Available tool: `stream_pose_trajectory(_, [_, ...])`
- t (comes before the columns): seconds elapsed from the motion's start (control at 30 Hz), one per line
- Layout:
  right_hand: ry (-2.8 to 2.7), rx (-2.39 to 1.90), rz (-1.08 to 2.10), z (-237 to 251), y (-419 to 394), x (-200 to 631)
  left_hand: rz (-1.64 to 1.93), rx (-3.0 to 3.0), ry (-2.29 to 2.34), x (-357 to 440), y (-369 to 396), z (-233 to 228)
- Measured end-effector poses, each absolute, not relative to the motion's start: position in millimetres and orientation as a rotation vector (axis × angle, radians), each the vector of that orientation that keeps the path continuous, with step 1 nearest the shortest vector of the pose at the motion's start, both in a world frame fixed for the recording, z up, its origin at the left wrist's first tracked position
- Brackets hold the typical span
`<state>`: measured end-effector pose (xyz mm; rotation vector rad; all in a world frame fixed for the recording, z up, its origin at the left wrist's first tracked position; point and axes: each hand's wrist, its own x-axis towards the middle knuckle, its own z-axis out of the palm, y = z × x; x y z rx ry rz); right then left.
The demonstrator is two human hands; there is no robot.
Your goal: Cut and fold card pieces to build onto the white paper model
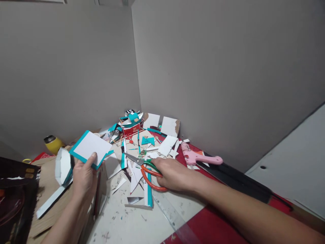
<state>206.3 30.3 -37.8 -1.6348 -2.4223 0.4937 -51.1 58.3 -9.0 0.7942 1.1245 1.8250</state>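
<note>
Between the thumb and fingers of my left hand (85, 174) is a white paper piece with a teal border (91, 146), tilted up above the table's left side. A narrow teal strip juts from its right edge. My right hand (171, 173) is closed around the handles of a pair of scissors (152, 179), orange with a green part. The blades point left toward the paper piece, apart from it. Whether the blades are parted is hard to make out. Below the scissors lie white and teal paper scraps (137, 178).
A pink glue gun (201, 158) lies at the right, near a clear ruler (172, 213) at the front. Paper models (132, 120) stand in the corner beside white cards (170, 126). At the left are a yellow bottle (54, 145) and brown cardboard (45, 200). Grey walls close the back.
</note>
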Motion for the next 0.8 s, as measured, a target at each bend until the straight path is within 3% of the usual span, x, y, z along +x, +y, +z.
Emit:
stream_pose_trajectory(0.13, [-2.181, -1.650, 0.774, -44.3, 43.4, 212.8, 1.767, 0.806, 1.117, -49.0, 53.6, -7.0])
stream_pose_trajectory(0.27, [-2.012, -1.608, 0.858, -39.9, 55.3, 218.6, 1.715, 0.810, 1.096, -46.5, 47.0, -4.0])
stream_pose_trajectory(0.4, [-1.620, -1.230, 1.213, -32.3, 49.2, 216.9, 1.692, 0.790, 1.035, -42.0, 38.2, 1.6])
stream_pose_trajectory(0.53, [-1.562, -0.912, 1.453, -36.9, 31.7, 209.0, 1.688, 0.773, 0.984, -38.7, 27.0, 11.2])
stream_pose_trajectory(0.67, [-1.757, -0.740, 1.387, -49.1, 20.1, 204.3, 1.703, 0.798, 0.925, -41.1, 15.0, 24.5])
stream_pose_trajectory(0.8, [-2.009, -0.876, 1.179, -55.1, 16.4, 208.8, 1.734, 0.825, 0.854, -45.1, 5.1, 37.5])
